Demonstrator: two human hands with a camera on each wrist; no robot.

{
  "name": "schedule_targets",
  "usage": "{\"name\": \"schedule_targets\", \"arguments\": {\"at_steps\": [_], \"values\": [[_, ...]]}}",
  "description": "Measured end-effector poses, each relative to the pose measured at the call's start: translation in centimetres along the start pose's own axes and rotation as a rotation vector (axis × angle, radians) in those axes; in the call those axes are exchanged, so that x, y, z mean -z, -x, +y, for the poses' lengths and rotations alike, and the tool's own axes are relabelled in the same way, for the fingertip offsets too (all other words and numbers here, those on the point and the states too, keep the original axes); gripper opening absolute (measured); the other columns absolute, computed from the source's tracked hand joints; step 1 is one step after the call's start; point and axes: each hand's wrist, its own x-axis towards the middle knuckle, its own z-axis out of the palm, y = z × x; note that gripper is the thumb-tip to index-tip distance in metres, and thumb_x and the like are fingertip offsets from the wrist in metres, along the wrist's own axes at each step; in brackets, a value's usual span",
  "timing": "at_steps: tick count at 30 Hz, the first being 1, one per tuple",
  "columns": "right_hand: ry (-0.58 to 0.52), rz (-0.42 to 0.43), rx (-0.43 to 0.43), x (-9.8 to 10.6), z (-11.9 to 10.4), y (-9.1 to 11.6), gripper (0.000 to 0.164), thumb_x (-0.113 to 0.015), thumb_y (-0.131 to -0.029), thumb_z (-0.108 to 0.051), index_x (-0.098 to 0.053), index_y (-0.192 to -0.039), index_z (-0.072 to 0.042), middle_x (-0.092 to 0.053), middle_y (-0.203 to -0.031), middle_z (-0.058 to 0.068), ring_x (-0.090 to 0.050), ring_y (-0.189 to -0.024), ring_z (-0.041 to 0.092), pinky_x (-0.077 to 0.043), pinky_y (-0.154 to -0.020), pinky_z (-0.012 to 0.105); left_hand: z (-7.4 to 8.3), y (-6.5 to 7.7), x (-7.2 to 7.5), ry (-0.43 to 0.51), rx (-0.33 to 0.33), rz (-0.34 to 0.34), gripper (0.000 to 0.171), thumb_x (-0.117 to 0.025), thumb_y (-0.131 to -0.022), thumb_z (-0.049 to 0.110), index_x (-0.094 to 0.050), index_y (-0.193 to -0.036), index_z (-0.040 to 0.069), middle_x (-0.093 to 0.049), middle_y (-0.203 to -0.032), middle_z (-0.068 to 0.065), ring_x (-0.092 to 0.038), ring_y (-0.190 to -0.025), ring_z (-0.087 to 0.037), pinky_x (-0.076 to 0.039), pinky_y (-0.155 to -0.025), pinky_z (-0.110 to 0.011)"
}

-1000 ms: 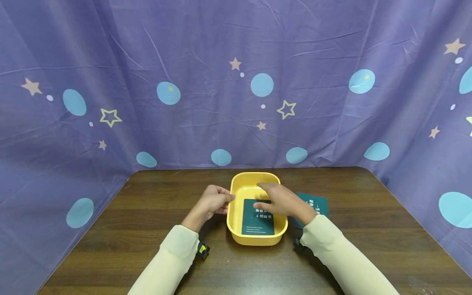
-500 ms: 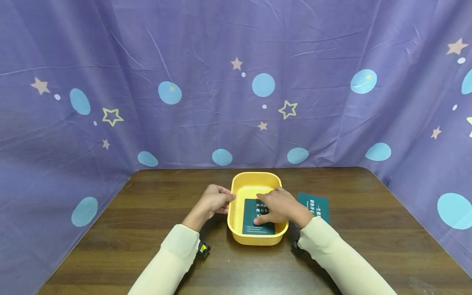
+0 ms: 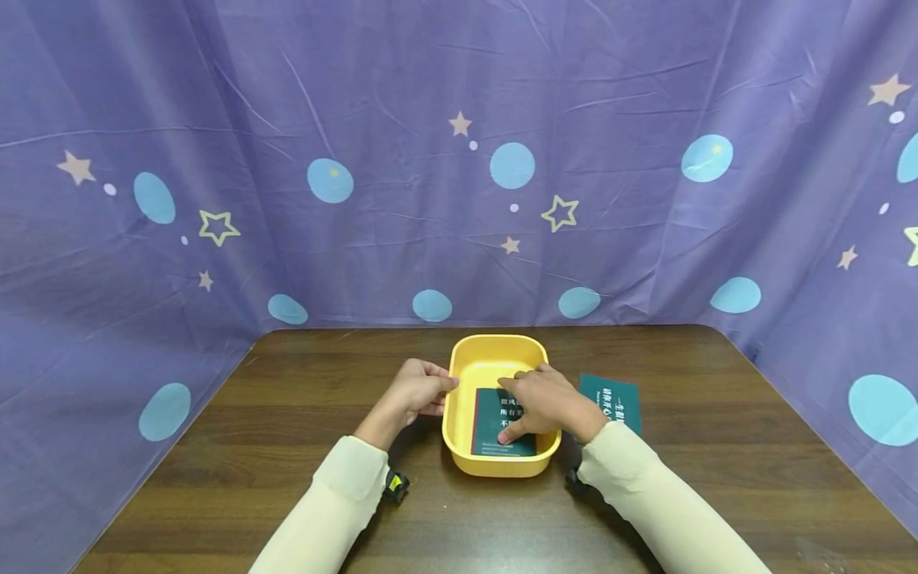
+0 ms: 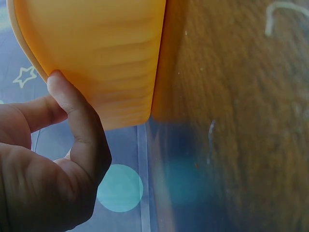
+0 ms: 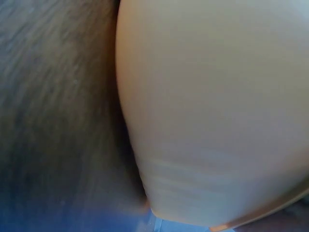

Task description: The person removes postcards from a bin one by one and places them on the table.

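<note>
A yellow plastic basin (image 3: 495, 465) stands on the table, holding a dark green book (image 3: 493, 438) with white lettering. My left hand (image 3: 417, 392) pinches the basin's left rim; in the left wrist view its thumb (image 4: 60, 89) lies against the outer wall. Inside the basin, my right hand (image 3: 547, 402) grips the book from above, thumb on the cover and index finger at its far edge; the other fingers are mostly hidden. The right wrist view is filled by the basin's outer wall (image 5: 207, 106).
A second green book (image 3: 618, 402) with white lettering lies on the wooden table (image 3: 323, 375), right of the basin and partly behind the right wrist. Dark wrist devices sit under both cuffs. A purple patterned curtain (image 3: 402, 263) hangs behind the table's far edge.
My right hand has come down into the basin onto the book. The book has shifted slightly, and a red edge now shows along its left side. The left hand stays at the rim.
</note>
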Motion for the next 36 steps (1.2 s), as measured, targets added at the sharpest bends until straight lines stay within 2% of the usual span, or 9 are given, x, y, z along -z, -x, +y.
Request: {"name": "schedule_targets", "arguments": {"at_steps": [6, 12, 20, 25, 28, 32, 36], "values": [[-0.012, 0.026, 0.002, 0.0, -0.1, 0.0, 0.100, -0.065, -0.067, -0.079, -0.053, -0.139, -0.012, -0.057, -0.123, 0.005, -0.052, -0.109, 0.023, -0.039, -0.097, 0.041, -0.1, -0.2, 0.1, -0.001, 0.003, 0.000, 0.012, -0.068, -0.088, 0.004, -0.062, -0.094, -0.005, -0.060, -0.070, -0.008, -0.056, -0.052, -0.011, -0.056, -0.047, -0.024], [-0.032, 0.072, 0.008, -0.1, 0.0, 0.1, 0.098, -0.067, -0.064, -0.079, -0.057, -0.133, -0.011, -0.056, -0.113, 0.003, -0.049, -0.100, 0.021, -0.040, -0.091, 0.038, -0.1, -0.2, 0.1, -0.002, 0.003, 0.001, 0.013, -0.068, -0.088, 0.004, -0.061, -0.095, -0.005, -0.060, -0.072, -0.008, -0.056, -0.053, -0.012, -0.056, -0.048, -0.024], [-0.115, 0.111, -0.014, -0.1, 0.1, -0.1, 0.097, -0.074, -0.061, -0.075, -0.054, -0.129, -0.008, -0.056, -0.110, 0.001, -0.051, -0.102, 0.019, -0.044, -0.094, 0.039, -0.1, -0.2, 0.1, 0.011, 0.001, -0.002, 0.014, -0.067, -0.088, 0.003, -0.060, -0.095, -0.006, -0.060, -0.073, -0.009, -0.057, -0.053, -0.012, -0.057, -0.048, -0.025], [-0.224, 0.140, -0.019, 0.3, 0.1, 0.0, 0.084, -0.081, -0.067, -0.058, -0.052, -0.127, -0.007, -0.059, -0.112, 0.003, -0.055, -0.098, 0.017, -0.049, -0.089, 0.036, 0.0, -0.1, 0.1, 0.009, 0.004, -0.001, 0.013, -0.067, -0.087, 0.003, -0.060, -0.094, -0.005, -0.060, -0.072, -0.010, -0.056, -0.052, -0.012, -0.056, -0.047, -0.025], [-0.319, 0.165, -0.002, 0.5, 0.2, 0.1, 0.070, -0.083, -0.074, -0.043, -0.050, -0.125, -0.006, -0.058, -0.110, 0.004, -0.054, -0.096, 0.016, -0.050, -0.086, 0.033, 0.1, -0.1, 0.1, 0.006, 0.006, -0.003, 0.013, -0.067, -0.087, 0.003, -0.061, -0.094, -0.005, -0.060, -0.072, -0.010, -0.056, -0.052, -0.012, -0.056, -0.047, -0.024], [-0.458, 0.186, 0.036, 0.9, 0.5, 0.4, 0.049, -0.077, -0.085, -0.023, -0.047, -0.120, -0.007, -0.057, -0.101, 0.003, -0.053, -0.088, 0.014, -0.050, -0.077, 0.030, 0.1, -0.1, 0.1, 0.005, 0.006, -0.004, 0.012, -0.067, -0.087, 0.003, -0.061, -0.093, -0.005, -0.060, -0.073, -0.012, -0.056, -0.052, -0.013, -0.056, -0.047, -0.025], [-0.572, 0.211, 0.070, 1.4, 0.8, 0.6, 0.031, -0.066, -0.094, -0.009, -0.045, -0.118, -0.008, -0.056, -0.094, 0.001, -0.053, -0.082, 0.014, -0.048, -0.072, 0.028, 0.0, -0.1, 0.1, 0.004, 0.006, 0.001, 0.012, -0.067, -0.087, 0.003, -0.061, -0.093, -0.005, -0.060, -0.073, -0.013, -0.056, -0.053, -0.013, -0.056, -0.047, -0.025]]}}
